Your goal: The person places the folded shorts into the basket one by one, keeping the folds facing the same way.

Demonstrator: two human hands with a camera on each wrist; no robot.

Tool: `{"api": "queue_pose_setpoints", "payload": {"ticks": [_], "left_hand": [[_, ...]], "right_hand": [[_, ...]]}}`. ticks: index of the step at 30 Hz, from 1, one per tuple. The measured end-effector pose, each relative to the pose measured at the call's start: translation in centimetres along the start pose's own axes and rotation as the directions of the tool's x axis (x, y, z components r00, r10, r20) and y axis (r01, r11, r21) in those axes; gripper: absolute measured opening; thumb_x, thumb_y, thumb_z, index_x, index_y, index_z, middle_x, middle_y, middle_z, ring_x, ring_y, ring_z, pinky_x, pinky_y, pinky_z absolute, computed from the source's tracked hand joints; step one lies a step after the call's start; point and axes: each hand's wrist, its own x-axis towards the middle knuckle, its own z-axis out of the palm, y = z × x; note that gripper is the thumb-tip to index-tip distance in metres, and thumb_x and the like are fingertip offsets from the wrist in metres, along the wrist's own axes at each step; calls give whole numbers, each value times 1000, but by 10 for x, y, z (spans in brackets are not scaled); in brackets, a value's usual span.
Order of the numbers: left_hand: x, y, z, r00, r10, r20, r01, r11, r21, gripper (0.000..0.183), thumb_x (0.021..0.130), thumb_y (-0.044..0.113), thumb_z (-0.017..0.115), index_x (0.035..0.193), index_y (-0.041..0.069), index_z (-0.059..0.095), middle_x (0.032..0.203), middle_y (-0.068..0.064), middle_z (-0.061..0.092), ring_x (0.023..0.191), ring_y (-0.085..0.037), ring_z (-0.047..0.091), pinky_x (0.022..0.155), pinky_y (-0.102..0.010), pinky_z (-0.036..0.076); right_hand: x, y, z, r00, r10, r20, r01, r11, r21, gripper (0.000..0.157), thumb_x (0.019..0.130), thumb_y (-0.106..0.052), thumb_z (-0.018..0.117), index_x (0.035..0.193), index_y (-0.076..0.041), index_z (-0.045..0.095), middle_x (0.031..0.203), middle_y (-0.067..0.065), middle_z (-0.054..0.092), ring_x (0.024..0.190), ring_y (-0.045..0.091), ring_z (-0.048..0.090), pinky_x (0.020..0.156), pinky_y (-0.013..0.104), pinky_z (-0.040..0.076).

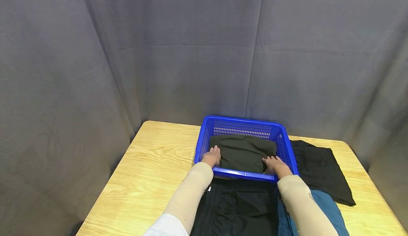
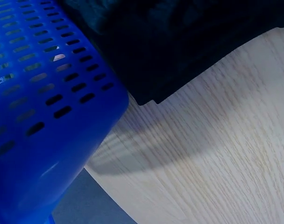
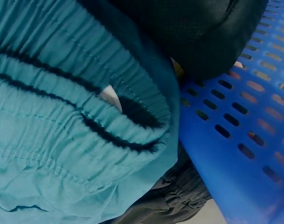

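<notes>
A folded dark olive garment (image 1: pixel 245 152) with a gathered waistband lies inside the blue plastic basket (image 1: pixel 245 174). At its left end my left hand (image 1: pixel 213 156) reaches over the basket's near rim, fingers extended against the cloth. My right hand (image 1: pixel 275 165) rests on the right end of the same garment, its fingers spread and pointing inward. Neither hand shows plainly in the wrist views. The basket's slotted wall (image 2: pixel 44 98) fills the left side of the left wrist view, and its wall (image 3: pixel 240 121) is at the right in the right wrist view.
Black pants (image 1: pixel 242 207) with a gathered waistband lie in front of the basket. Right of them is a blue garment (image 1: pixel 329 207), its teal-looking elastic waistband (image 3: pixel 86 93) close to the right wrist. Another black garment (image 1: pixel 322 168) lies right of the basket on the wooden table (image 1: pixel 153 165). Grey curtains (image 1: pixel 197 69) hang behind.
</notes>
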Motion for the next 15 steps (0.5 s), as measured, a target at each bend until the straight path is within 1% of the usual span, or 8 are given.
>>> {"api": "queue_pose_setpoints", "payload": {"ticks": [1,2,4,6,7,10,13,15], "left_hand": [[-6,1,-4,1000,1,7,-1,1000,-1,56,93,7,43,146,10,23,152,-2,17,138,-18,16,107,-36,26],[-6,1,-3,1000,6,6,-6,1000,3,56,93,8,43,145,10,23,152,-2,18,138,-18,17,107,-36,26],[-12,2,-8,1000,22,18,-22,1000,12,55,94,7,42,145,8,23,152,-4,17,138,-19,16,107,-36,26],[-17,3,-12,999,40,34,-40,999,12,56,93,8,44,145,7,23,152,-5,16,138,-20,15,108,-35,25],[-19,3,-16,998,49,47,-49,999,10,58,93,10,46,145,6,22,152,-6,15,139,-21,14,108,-34,25],[-27,3,-24,995,72,71,-72,997,1,65,90,14,54,145,4,21,152,-9,14,139,-23,14,109,-33,23],[-32,2,-28,993,98,69,-98,995,-3,72,86,19,61,144,3,23,152,-11,15,138,-24,15,108,-32,23],[-37,2,-31,992,115,49,-115,993,-6,73,85,24,64,143,2,25,151,-13,17,138,-26,17,108,-33,25]], "right_hand": [[-5,-4,-4,1000,4,2,-4,1000,11,68,77,-27,70,127,11,44,128,35,41,123,50,31,105,53,20],[-9,-7,-6,1000,8,5,-8,1000,18,67,78,-27,70,127,11,44,129,35,40,124,50,30,105,53,19],[-10,-7,-7,1000,12,13,-12,999,33,66,80,-27,68,128,11,43,131,35,39,125,49,29,105,53,19],[-4,-5,-5,1000,23,21,-24,997,68,67,79,-28,70,129,9,44,132,34,38,125,50,29,105,55,20],[4,4,3,1000,-2,-2,2,997,84,68,80,-33,69,130,6,44,133,33,38,125,48,30,104,55,21],[9,9,5,999,-27,-16,29,994,107,72,80,-38,69,131,5,44,133,32,39,124,47,34,102,55,25],[4,4,1,997,-54,-54,61,989,137,68,79,-34,71,128,8,47,128,33,44,120,46,40,99,55,31],[-10,-8,-10,995,-59,-79,71,987,146,61,78,-25,72,122,10,50,122,33,49,116,45,44,95,54,35]]}}
